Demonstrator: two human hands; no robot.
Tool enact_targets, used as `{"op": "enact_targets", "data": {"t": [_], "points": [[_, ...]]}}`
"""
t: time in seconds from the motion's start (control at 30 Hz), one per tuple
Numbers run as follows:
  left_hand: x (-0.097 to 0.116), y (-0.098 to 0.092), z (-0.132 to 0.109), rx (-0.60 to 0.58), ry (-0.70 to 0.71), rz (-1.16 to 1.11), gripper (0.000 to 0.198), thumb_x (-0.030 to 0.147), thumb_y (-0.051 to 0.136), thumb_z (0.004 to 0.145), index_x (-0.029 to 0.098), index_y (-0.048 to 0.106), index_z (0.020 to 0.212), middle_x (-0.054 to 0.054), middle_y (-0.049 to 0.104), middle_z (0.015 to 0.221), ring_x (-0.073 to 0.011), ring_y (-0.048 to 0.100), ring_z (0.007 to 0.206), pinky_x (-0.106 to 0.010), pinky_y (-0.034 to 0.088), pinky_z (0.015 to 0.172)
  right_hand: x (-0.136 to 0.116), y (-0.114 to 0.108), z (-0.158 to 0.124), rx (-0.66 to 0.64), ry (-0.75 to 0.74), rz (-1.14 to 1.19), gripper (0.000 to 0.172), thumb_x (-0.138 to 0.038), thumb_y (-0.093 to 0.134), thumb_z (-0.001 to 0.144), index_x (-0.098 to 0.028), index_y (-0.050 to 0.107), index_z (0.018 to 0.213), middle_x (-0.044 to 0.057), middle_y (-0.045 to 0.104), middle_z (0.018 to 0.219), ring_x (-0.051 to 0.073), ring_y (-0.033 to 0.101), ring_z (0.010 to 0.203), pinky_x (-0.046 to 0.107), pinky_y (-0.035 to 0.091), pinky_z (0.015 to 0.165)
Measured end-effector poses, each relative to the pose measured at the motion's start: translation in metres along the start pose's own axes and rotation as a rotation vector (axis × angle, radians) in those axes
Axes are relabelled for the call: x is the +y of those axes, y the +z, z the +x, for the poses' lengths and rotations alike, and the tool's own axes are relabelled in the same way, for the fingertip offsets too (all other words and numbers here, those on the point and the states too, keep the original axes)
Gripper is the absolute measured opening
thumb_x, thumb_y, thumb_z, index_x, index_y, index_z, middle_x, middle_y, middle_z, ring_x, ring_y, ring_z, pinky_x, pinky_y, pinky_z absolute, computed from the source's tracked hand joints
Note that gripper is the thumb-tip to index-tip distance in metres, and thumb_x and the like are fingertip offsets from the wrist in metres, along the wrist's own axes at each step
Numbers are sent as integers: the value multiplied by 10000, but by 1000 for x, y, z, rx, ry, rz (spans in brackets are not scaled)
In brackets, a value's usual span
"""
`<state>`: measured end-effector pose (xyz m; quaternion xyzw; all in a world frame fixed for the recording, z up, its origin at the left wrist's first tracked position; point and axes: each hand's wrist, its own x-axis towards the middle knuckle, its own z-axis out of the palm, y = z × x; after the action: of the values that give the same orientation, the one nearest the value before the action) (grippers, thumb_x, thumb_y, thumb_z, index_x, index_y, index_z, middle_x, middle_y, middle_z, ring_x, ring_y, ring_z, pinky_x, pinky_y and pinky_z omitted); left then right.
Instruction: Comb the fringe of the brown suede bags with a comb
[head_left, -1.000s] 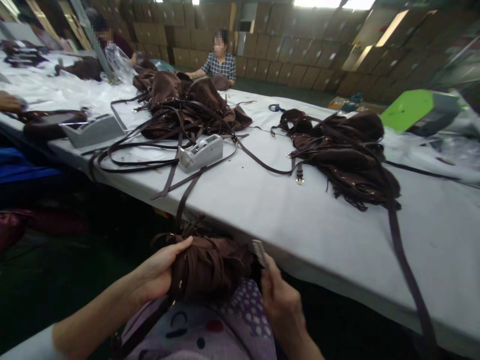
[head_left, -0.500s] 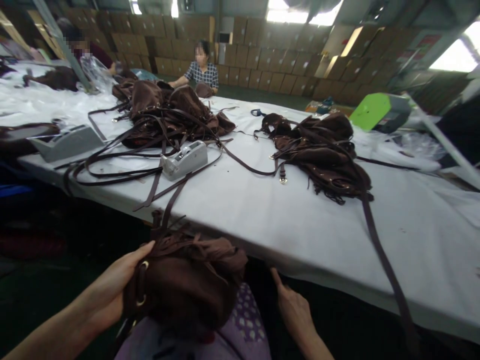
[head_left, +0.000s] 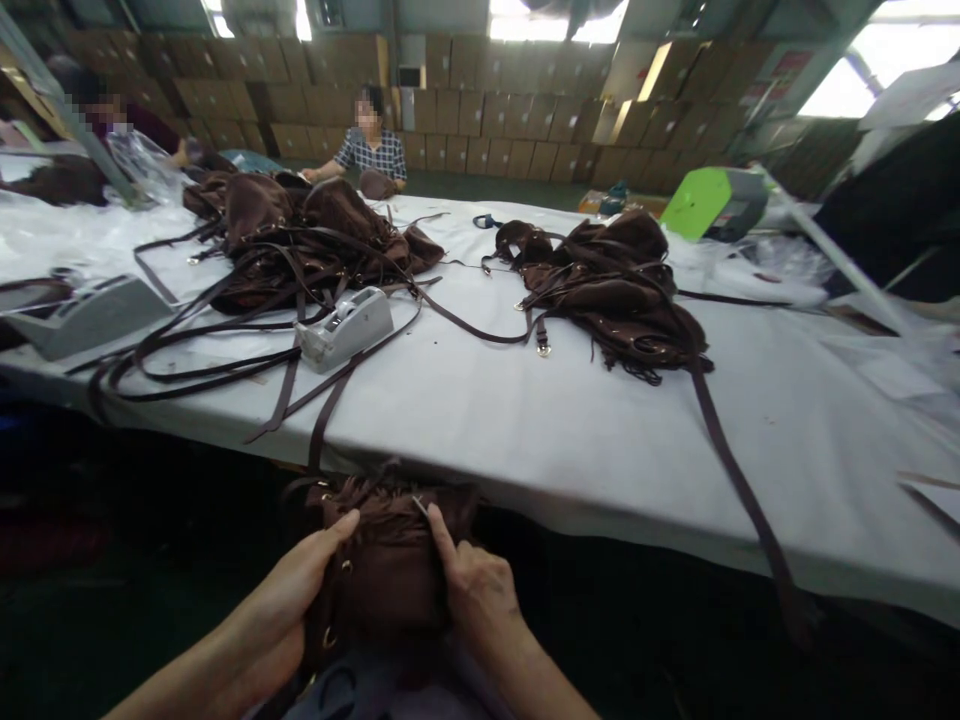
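Observation:
A dark brown fringed bag (head_left: 390, 580) with gold rings is held at my lap, below the table edge. My left hand (head_left: 304, 590) grips its left side, thumb on top near the fringe. My right hand (head_left: 480, 585) is at the bag's right side, index finger stretched forward and the other fingers curled. A thin metal tip (head_left: 420, 505) sticks out past that fingertip over the fringe; the rest of this tool is hidden in the hand. A brown strap (head_left: 326, 420) runs from the table edge down to the bag.
On the white table (head_left: 570, 430) lie a brown bag pile (head_left: 315, 225), another bag group (head_left: 615, 280), a grey tape dispenser (head_left: 349, 328), a second dispenser (head_left: 94, 315) and a green-grey machine (head_left: 712, 205). A person in a checked shirt (head_left: 375, 152) sits across; another is far left.
My right hand has come left and up from beside my lap onto the bag, and the metal tip now shows. The bag's fringe is turned up more. The view has shifted right.

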<state>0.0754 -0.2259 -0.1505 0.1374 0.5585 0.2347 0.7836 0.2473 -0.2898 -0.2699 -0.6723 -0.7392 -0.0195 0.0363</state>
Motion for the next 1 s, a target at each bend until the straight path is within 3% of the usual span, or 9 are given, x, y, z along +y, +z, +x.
{"op": "enact_targets", "data": {"t": [0.13,0.23,0.4,0.5,0.57,0.67,0.73,0.83,1.0], "points": [[-11,-2,2,-49,-24,-50,377,243,598,844,88,583,1188,-162,722,984,-297,676,956,-407,563,800,28,20,-19,-7,-28,-53,876,23,504,705,-234,193,1483,3,612,680,149,596,548,209,436,491],[-12,-8,5,26,-34,-64,327,219,589,843,75,611,1136,-160,732,922,-293,690,907,-390,575,760,53,29,-32,-23,-34,-83,869,24,509,702,-244,220,1476,8,626,689,150,621,579,200,448,508],[9,-27,-2,161,167,-28,206,174,568,844,132,655,1026,-99,743,803,-253,714,732,-313,578,588,110,21,-55,-128,361,-100,691,7,430,761,-187,371,1422,14,611,527,194,609,429,220,411,393],[8,-18,0,131,126,-18,215,171,551,855,137,654,1040,-97,743,833,-243,714,760,-320,582,638,88,-10,-54,17,423,260,533,-148,304,941,-152,248,1471,25,652,574,181,610,430,228,432,400],[-2,-5,6,102,13,-67,243,240,533,879,120,650,1054,-116,740,867,-253,709,812,-349,581,707,45,-32,-45,170,245,479,535,-176,266,967,-162,160,1491,70,711,810,156,647,545,223,486,492],[-17,10,11,103,-123,-142,343,382,540,878,103,652,1042,-137,736,883,-275,702,859,-367,579,741,-23,-46,-25,281,-101,473,617,-110,304,918,-103,90,1496,72,681,788,174,629,597,266,500,561],[-22,12,9,138,-139,-163,375,419,556,863,109,651,1052,-137,736,882,-281,701,864,-371,582,740,-44,-40,-15,236,-179,336,672,-69,365,863,-87,125,1491,45,627,680,188,588,550,281,465,505],[-19,1,-1,129,-75,-148,353,334,606,843,142,626,1138,-126,733,945,-282,697,888,-383,583,760,-30,-18,-12,67,-92,118,723,-23,451,802,-134,218,1477,37,595,667,187,578,557,269,432,481],[-12,-25,-13,228,-49,-119,426,138,657,771,129,594,1193,-146,723,990,-316,676,941,-432,577,795,39,18,-36,-97,58,-41,741,12,498,755,-220,326,1438,20,599,661,155,581,564,224,415,492]]}}
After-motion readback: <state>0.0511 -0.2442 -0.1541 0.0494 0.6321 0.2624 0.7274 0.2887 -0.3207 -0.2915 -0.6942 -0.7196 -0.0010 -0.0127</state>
